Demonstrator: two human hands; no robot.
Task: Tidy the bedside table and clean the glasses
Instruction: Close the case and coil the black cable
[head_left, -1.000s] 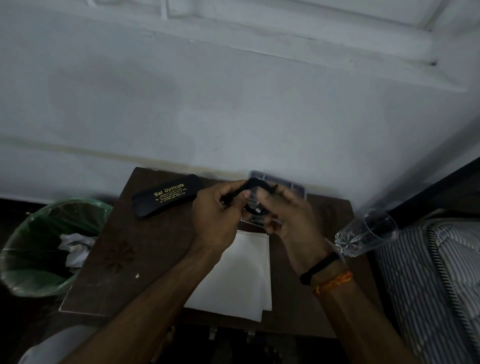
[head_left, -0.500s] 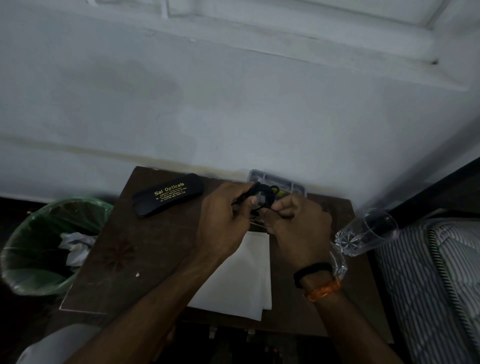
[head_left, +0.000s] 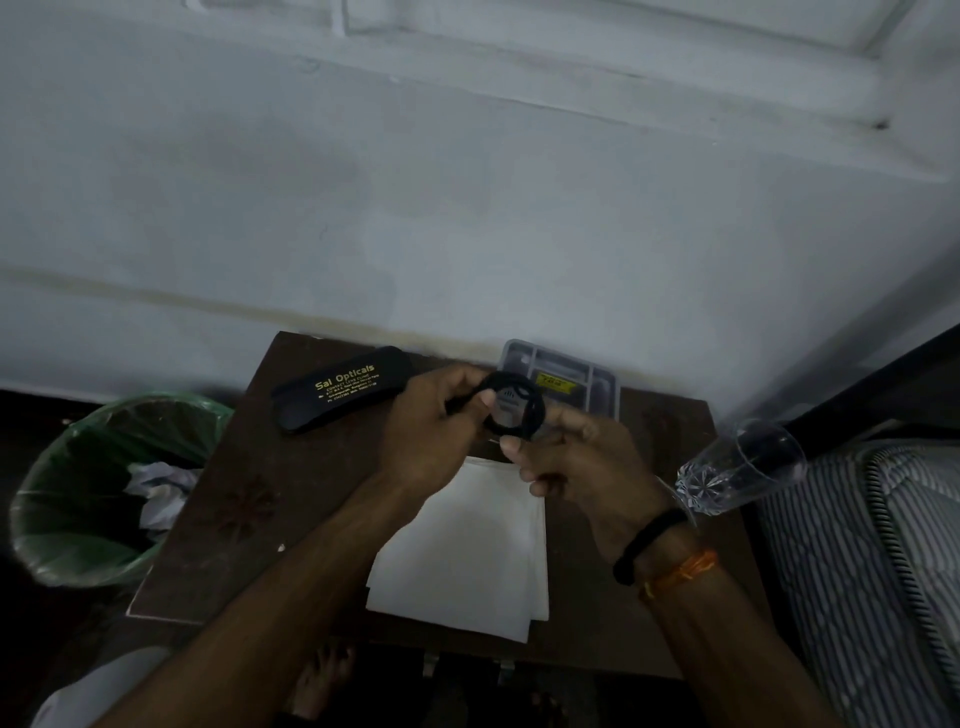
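Observation:
Black-framed glasses (head_left: 511, 408) are held up above the brown bedside table (head_left: 260, 499), folded so one round lens faces me. My left hand (head_left: 431, 436) grips the frame's left side with its thumb near the lens. My right hand (head_left: 576, 462) pinches the frame's lower right rim. Left of the hands a black glasses case (head_left: 340, 389) with gold lettering lies on the table. A white folded cloth or paper (head_left: 467, 551) rests below the hands.
A clear compartment box (head_left: 571, 374) sits against the wall behind the glasses. A clear drinking glass (head_left: 737, 467) lies tilted at the table's right edge by a striped mattress (head_left: 883, 561). A green-lined bin (head_left: 104, 488) with crumpled paper stands left of the table.
The glasses have been turned and folded between both hands, so a round lens now faces me. The hands shifted slightly toward the wall.

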